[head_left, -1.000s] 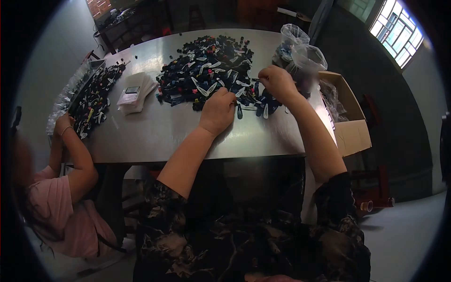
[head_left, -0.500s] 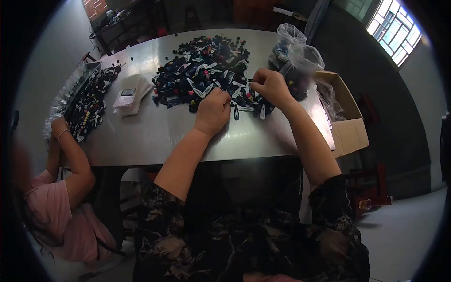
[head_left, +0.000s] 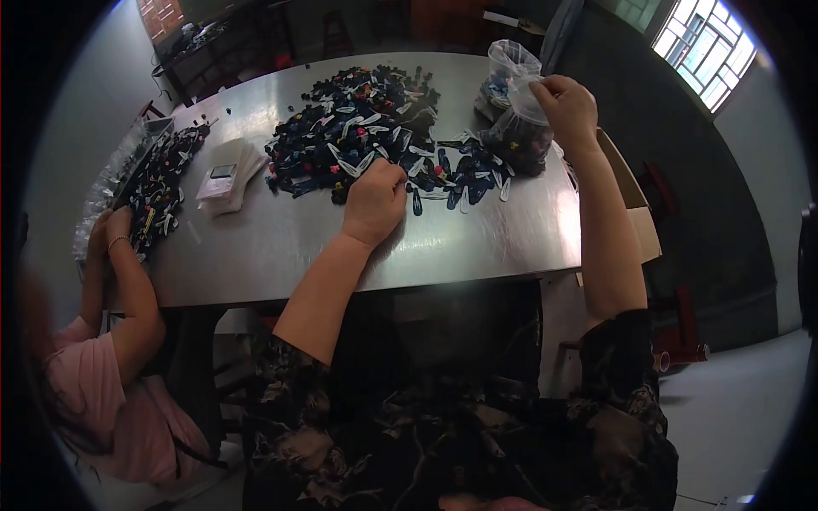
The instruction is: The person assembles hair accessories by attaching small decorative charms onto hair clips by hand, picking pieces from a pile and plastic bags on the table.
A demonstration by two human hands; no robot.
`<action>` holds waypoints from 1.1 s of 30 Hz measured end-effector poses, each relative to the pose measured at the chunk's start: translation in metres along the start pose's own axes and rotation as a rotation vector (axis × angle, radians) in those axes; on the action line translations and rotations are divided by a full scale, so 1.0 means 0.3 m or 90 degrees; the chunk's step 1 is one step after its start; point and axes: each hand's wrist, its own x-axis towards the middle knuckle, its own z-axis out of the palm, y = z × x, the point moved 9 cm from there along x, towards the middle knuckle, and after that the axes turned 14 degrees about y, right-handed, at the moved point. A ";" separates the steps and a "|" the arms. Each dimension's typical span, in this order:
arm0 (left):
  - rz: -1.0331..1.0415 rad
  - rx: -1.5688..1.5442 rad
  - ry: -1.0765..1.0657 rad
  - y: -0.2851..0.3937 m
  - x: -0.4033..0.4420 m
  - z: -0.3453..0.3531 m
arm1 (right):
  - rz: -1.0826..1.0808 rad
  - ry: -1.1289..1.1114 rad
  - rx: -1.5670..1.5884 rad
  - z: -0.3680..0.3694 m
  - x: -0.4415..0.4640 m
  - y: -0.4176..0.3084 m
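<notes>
My right hand (head_left: 569,109) is at the mouth of a clear plastic bag (head_left: 530,109), thumb and fingers pinched on its rim. Dark and colorful small pieces fill the lower part of this bag. Closed, with its fingertips turned away, my left hand (head_left: 375,198) rests at the near edge of a large pile of hair clips (head_left: 341,128). What it holds, if anything, is hidden. Loose dark and white snap hair clips (head_left: 464,175) lie spread to the right of my left hand, in front of the bag.
Behind the held bag stands another clear bag (head_left: 511,64). A cardboard box (head_left: 643,226) is beyond the table's right edge. Stacked clear packets (head_left: 226,183) lie left of the pile. A co-worker (head_left: 111,366) sits at left, hands by a second clip pile (head_left: 162,183).
My right hand has moved from the loose clips up and right to the bag's mouth. The bag has shifted slightly left. My left hand stays closed beside the pile.
</notes>
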 end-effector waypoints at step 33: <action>-0.169 -0.315 -0.053 -0.031 -0.012 0.057 | 0.227 -0.407 0.740 0.363 -0.582 -0.401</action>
